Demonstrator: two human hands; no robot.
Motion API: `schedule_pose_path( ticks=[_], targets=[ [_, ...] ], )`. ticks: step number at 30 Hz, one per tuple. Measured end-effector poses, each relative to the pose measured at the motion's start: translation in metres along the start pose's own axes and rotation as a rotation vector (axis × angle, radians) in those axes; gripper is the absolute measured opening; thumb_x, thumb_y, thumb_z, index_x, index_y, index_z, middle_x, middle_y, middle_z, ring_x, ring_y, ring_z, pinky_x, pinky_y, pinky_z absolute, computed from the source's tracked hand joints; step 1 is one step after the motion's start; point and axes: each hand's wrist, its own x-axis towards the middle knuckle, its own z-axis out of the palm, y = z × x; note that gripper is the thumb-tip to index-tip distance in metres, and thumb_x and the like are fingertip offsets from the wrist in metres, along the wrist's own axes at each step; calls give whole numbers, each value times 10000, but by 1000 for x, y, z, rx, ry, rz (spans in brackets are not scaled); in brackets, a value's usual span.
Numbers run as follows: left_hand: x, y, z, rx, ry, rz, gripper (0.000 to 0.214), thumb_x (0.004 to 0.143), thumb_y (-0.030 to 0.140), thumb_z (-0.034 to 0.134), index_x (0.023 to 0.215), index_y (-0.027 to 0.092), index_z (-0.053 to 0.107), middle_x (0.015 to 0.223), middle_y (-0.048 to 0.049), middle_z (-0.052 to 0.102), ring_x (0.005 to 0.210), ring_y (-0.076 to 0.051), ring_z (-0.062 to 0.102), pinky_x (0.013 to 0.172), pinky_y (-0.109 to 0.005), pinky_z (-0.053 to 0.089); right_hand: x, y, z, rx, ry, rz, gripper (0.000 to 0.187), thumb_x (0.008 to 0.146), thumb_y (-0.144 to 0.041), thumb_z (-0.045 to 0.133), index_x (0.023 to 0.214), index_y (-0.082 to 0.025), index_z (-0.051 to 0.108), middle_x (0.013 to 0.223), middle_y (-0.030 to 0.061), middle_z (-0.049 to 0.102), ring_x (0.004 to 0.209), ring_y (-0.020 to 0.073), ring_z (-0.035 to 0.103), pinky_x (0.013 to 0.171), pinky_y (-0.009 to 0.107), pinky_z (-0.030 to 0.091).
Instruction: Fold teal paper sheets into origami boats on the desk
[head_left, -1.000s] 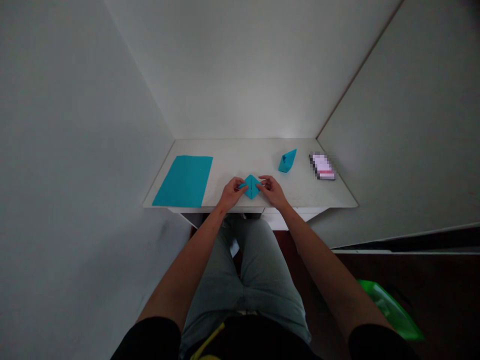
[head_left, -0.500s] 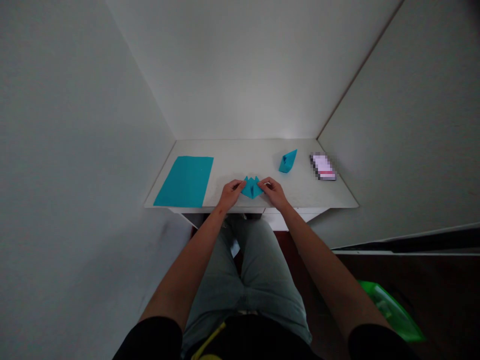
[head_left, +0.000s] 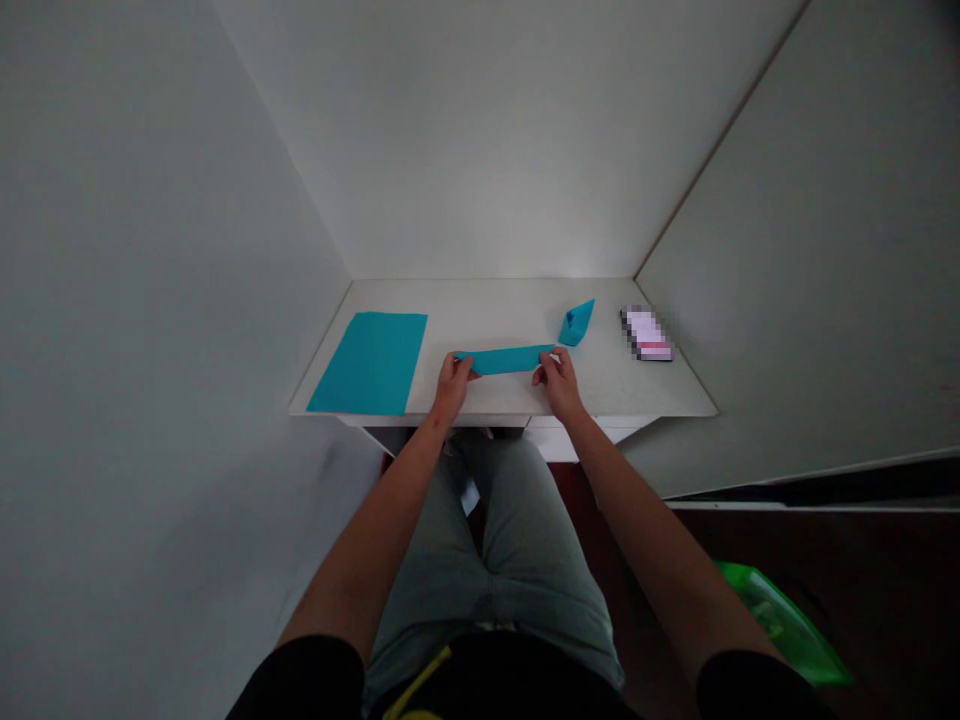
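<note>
A long, narrow piece of folded blue paper [head_left: 508, 360] stretches between my two hands, just above or on the white table. My left hand [head_left: 452, 386] pinches its left end. At the other end, my right hand [head_left: 559, 384] grips the paper, with some fingers curled beneath. Beyond my right hand a folded blue paper boat [head_left: 577, 323] rests on the table. Away to the left of my left hand lies a flat blue paper sheet [head_left: 373, 364].
The white table [head_left: 480, 300] stands against walls at the back and sides. A phone [head_left: 646, 333] with a blurred screen lies near its right edge. Low on the right, a green translucent container [head_left: 787, 625] is partly hidden by my arm.
The small pointed folded shape between my hands now shows as a long strip. My hands have moved apart, the right one further right. The boat, sheet and phone have stayed put.
</note>
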Motion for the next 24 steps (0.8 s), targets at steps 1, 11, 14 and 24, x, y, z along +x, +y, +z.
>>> schedule_pose_path(
  ticks=[1,11,14,24],
  targets=[
    [-2,3,0,30,-30,16,496,769,584,858,1013,204,651,872,-12,672,806,-167,664,777,-327,617,-1,-2,0,-1,-2,0,552,818,-721,746,987,-307,422,578,-130,510,495,130,542,519,246,432],
    [-14,21,0,201,-158,44,396,716,480,903,954,174,824,977,-67,809,935,-240,714,875,-361,576,-8,-12,0,-153,-158,43,613,618,-673,934,867,-266,548,634,-78,573,548,133,510,505,273,433],
    [-9,16,-2,266,-71,8,418,808,585,825,762,179,735,764,-31,739,836,-226,684,787,-335,550,-9,-11,-3,-228,-135,30,584,753,-779,810,754,-263,536,531,-66,512,512,143,482,511,294,422],
    [-10,19,-1,188,26,-11,750,1002,855,329,668,226,563,530,-46,607,587,-192,638,678,-318,534,-13,-10,-2,-277,-108,-74,596,892,-807,648,1153,-271,660,620,-52,517,521,166,472,486,301,389]
  ],
)
